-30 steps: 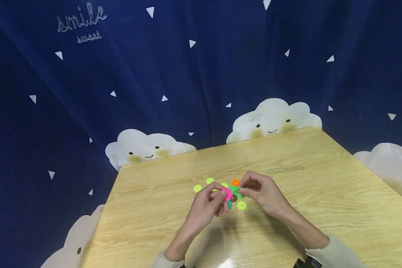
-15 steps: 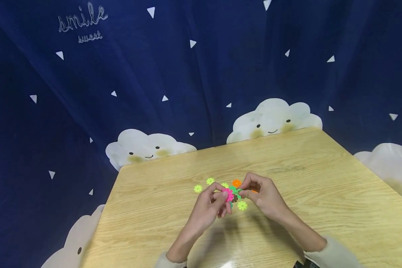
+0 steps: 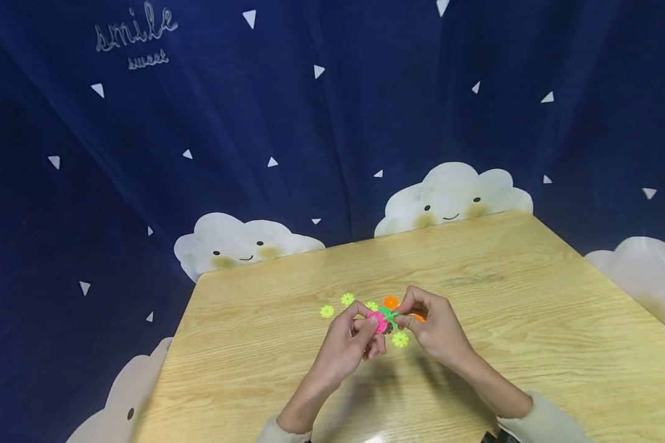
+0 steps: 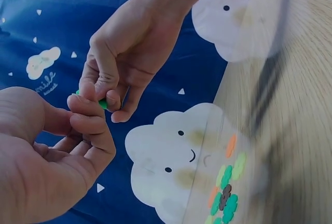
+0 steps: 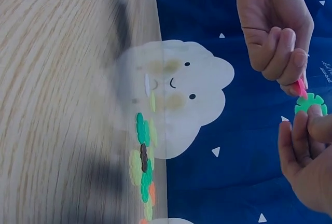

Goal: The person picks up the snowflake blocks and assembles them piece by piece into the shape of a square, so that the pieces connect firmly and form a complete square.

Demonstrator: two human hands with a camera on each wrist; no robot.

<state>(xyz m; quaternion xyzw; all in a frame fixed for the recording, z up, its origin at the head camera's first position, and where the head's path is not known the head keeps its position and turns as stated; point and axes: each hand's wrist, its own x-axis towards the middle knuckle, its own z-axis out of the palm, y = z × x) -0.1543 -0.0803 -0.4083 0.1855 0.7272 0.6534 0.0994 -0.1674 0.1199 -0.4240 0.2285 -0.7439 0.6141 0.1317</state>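
A pink notched plastic disc [image 3: 377, 322] is pinched between the thumb and fingers of my left hand [image 3: 340, 344]. My right hand [image 3: 440, 326] pinches a green notched disc [image 5: 309, 101] by its edge. In the right wrist view the two discs meet at their rims, the pink disc [image 5: 301, 87] standing across the green one. Whether their slots interlock cannot be made out. Both hands are held above the table. Fingers hide nearly all of the green disc [image 4: 103, 103] in the left wrist view.
Several loose notched discs lie on the wooden table [image 3: 255, 344] beneath the hands: yellow-green discs [image 3: 401, 339], an orange disc [image 3: 391, 302], green ones [image 4: 230, 208] and a brown disc [image 4: 224, 197]. A dark blue curtain [image 3: 332, 123] with white clouds hangs behind the table.
The hands have drawn slightly closer together, bringing the green disc against the pink one. The green disc now appears edge-on. Another orange disc has come into view beside the right hand.
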